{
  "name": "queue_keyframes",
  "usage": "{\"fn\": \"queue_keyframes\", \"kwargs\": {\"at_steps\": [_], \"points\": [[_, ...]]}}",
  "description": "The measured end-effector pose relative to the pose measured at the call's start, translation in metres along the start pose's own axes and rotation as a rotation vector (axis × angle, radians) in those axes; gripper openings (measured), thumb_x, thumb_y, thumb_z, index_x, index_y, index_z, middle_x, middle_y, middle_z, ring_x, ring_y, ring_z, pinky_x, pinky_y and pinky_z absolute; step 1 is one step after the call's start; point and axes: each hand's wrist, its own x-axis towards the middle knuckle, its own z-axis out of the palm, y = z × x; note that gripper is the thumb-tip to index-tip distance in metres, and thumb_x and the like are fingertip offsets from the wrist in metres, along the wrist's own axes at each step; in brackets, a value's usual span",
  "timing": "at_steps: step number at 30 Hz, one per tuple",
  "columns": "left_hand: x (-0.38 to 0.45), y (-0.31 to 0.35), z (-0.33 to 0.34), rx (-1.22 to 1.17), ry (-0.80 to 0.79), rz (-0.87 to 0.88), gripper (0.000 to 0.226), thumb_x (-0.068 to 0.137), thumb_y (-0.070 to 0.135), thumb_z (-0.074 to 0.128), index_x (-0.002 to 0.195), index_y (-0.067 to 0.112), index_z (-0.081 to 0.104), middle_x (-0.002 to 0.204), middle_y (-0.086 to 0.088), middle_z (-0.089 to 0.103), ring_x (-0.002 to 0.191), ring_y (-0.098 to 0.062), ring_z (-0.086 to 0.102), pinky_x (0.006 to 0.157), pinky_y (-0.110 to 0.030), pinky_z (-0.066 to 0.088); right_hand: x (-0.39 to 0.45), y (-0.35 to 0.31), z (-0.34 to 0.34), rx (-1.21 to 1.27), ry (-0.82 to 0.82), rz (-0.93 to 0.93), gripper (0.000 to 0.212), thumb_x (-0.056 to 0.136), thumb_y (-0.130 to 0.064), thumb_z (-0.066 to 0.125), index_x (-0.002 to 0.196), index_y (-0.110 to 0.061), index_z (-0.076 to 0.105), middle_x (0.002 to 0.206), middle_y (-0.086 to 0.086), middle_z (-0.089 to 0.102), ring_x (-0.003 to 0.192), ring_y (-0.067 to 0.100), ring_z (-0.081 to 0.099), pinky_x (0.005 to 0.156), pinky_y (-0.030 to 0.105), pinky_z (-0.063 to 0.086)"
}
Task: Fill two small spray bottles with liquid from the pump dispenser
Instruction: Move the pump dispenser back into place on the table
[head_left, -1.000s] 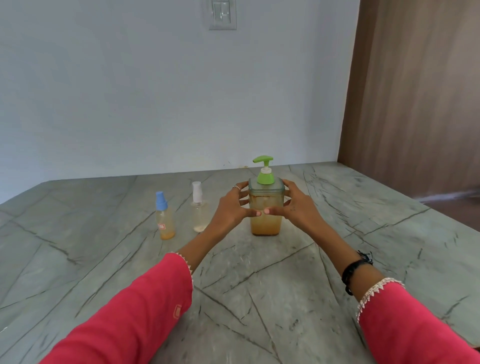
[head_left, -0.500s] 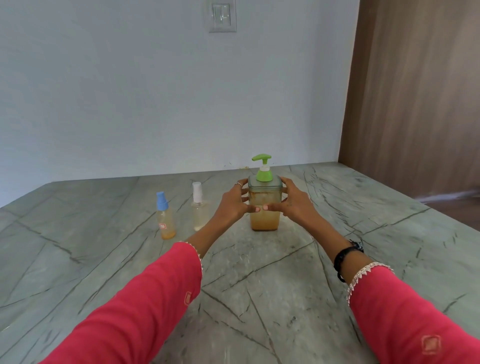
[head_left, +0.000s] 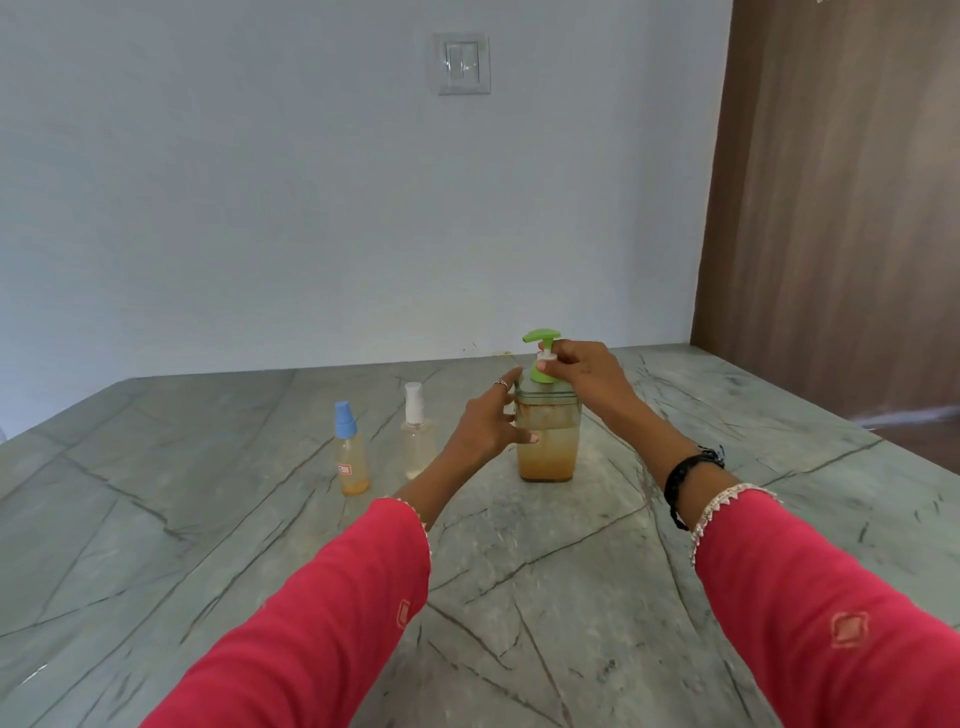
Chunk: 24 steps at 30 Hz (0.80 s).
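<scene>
Veined grey stone counter (head_left: 571, 597), left hand (head_left: 485, 426) gripping square clear dispenser (head_left: 548, 441), right hand (head_left: 582, 371) pinching its green pump collar (head_left: 540, 375) (plastic)

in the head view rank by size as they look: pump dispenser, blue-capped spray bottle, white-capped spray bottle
1. pump dispenser, clearly largest.
2-3. blue-capped spray bottle and white-capped spray bottle look alike; the blue one stands nearer the camera, so no ranking between them.
</scene>
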Motion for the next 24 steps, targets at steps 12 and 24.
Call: {"fn": "queue_keyframes", "kwargs": {"at_steps": [12, 24], "points": [[0.008, -0.001, -0.001, 0.139, 0.000, 0.019, 0.092, 0.070, 0.005, 0.077, 0.144, 0.013, 0.023, 0.141, -0.018, 0.043, 0.123, -0.031, 0.050, 0.097, -0.035, 0.043, 0.009, 0.008, 0.011, -0.098, 0.129, -0.057, 0.020, 0.082, -0.019, 0.071, 0.073, -0.005, 0.059, 0.071, 0.010, 0.055, 0.068, 0.016, 0.048, 0.061, 0.027, 0.035], [-0.019, 0.004, 0.000, 0.310, 0.109, 0.033, 0.089, 0.078, 0.018, 0.072, 0.147, 0.016, 0.015, 0.134, -0.019, 0.049, 0.120, -0.032, 0.050, 0.096, -0.044, 0.045, -0.043, 0.010, 0.015, -0.502, 0.258, -0.240, 0.043, 0.097, -0.027, 0.050, 0.134, -0.009, 0.041, 0.130, 0.010, 0.048, 0.118, 0.025, 0.045, 0.082, 0.031, 0.040]]}}
